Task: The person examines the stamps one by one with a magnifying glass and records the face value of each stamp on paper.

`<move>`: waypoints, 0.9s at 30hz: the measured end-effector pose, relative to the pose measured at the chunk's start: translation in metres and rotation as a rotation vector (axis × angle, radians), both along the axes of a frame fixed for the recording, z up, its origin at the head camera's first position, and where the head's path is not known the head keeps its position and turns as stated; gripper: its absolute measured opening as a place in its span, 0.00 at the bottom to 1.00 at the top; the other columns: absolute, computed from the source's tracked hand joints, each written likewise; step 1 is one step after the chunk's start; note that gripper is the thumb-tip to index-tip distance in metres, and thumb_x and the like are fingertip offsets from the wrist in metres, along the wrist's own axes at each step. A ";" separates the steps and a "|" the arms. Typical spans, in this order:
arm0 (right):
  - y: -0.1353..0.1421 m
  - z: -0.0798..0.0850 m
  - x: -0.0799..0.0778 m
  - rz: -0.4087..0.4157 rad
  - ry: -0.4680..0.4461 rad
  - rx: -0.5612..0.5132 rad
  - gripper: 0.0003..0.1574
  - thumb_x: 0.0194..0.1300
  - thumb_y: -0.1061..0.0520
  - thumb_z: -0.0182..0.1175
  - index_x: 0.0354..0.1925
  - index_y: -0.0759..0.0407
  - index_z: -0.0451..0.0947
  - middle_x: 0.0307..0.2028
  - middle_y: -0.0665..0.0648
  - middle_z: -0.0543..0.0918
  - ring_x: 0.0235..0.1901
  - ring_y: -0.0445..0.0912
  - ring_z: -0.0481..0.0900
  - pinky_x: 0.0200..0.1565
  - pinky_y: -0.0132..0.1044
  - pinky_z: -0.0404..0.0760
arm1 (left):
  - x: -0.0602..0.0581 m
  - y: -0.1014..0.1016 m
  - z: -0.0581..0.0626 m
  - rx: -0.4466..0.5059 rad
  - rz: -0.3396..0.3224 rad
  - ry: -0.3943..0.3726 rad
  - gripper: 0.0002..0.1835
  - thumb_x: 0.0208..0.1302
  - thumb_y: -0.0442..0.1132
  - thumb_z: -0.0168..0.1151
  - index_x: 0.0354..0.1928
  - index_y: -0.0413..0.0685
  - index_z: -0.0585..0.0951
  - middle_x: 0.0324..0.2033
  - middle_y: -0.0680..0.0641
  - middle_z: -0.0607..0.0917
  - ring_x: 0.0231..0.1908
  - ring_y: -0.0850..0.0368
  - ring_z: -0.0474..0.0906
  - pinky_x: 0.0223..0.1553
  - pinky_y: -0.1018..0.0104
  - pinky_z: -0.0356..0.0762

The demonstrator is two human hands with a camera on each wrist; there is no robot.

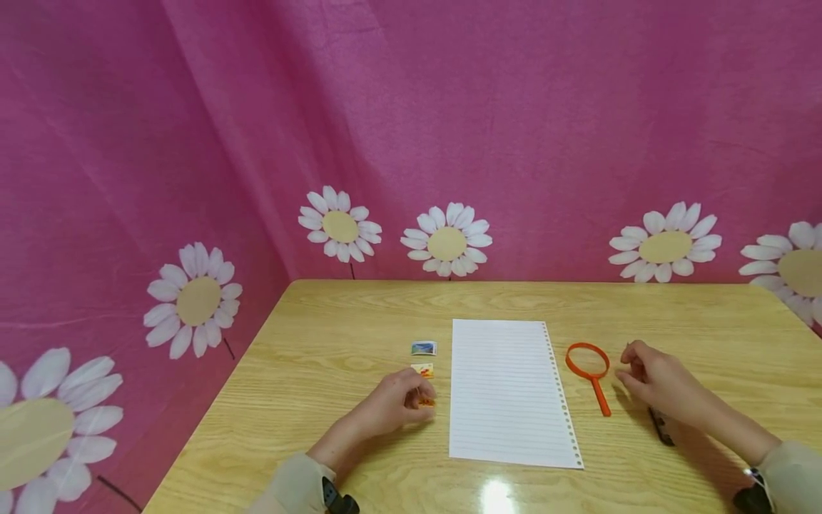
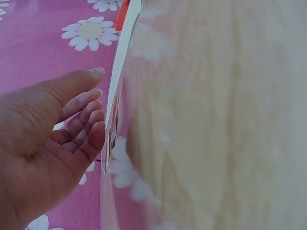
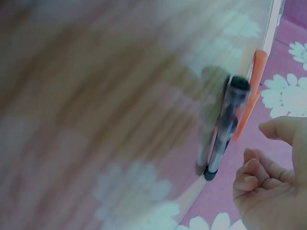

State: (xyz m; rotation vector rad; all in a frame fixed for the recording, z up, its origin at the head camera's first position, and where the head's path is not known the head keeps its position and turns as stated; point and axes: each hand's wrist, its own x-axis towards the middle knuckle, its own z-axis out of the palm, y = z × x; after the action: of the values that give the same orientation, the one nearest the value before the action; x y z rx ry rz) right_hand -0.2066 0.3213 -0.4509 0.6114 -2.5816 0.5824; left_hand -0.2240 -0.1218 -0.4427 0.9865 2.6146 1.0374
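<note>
My left hand (image 1: pixel 394 403) is low over the table, its fingers loosely curved around the spot where a small orange stamp-like picture (image 1: pixel 427 402) lies, partly hidden by the hand. Just beyond the fingers are a yellow-and-red stamp-like picture (image 1: pixel 424 369) and a blue one (image 1: pixel 424 348). In the left wrist view, thumb and fingertips are apart with nothing gripped. My right hand (image 1: pixel 664 382), loosely curled and holding nothing, hovers to the right of an orange-red magnifying glass (image 1: pixel 598 392). A pen (image 3: pixel 223 129) with dark ends lies beneath it, partly covered in the head view.
A lined sheet of paper (image 1: pixel 507 392) with punched holes along its right edge lies between the hands. The wooden table (image 1: pixel 308 357) is backed and flanked on the left by a pink curtain (image 1: pixel 514 107) with white daisies.
</note>
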 end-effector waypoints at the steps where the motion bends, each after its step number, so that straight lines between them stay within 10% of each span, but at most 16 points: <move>1: 0.001 0.000 -0.001 -0.003 0.000 0.001 0.19 0.49 0.72 0.70 0.33 0.63 0.70 0.21 0.46 0.65 0.22 0.27 0.55 0.22 0.26 0.60 | 0.001 0.001 0.000 0.002 -0.004 -0.002 0.11 0.59 0.37 0.70 0.41 0.43 0.81 0.34 0.48 0.78 0.31 0.67 0.70 0.34 0.77 0.71; 16: 0.024 -0.005 -0.013 0.000 -0.022 0.000 0.17 0.53 0.71 0.68 0.38 0.66 0.72 0.23 0.46 0.67 0.23 0.27 0.56 0.24 0.26 0.60 | 0.012 0.010 0.000 -0.006 -0.057 -0.001 0.11 0.58 0.38 0.71 0.40 0.42 0.81 0.32 0.48 0.78 0.31 0.69 0.69 0.35 0.79 0.71; 27: 0.041 -0.005 -0.018 -0.015 -0.265 -0.134 0.12 0.64 0.66 0.62 0.44 0.69 0.71 0.26 0.47 0.69 0.23 0.30 0.61 0.23 0.30 0.62 | 0.020 0.014 -0.003 -0.026 -0.098 -0.029 0.13 0.58 0.39 0.71 0.43 0.45 0.82 0.33 0.49 0.78 0.32 0.72 0.67 0.35 0.80 0.71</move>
State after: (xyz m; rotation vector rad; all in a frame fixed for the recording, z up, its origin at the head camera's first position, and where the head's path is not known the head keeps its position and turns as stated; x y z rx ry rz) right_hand -0.2243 0.3619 -0.4563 0.4985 -2.7580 0.8751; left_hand -0.2043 -0.1082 -0.4453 1.0736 2.5220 0.9849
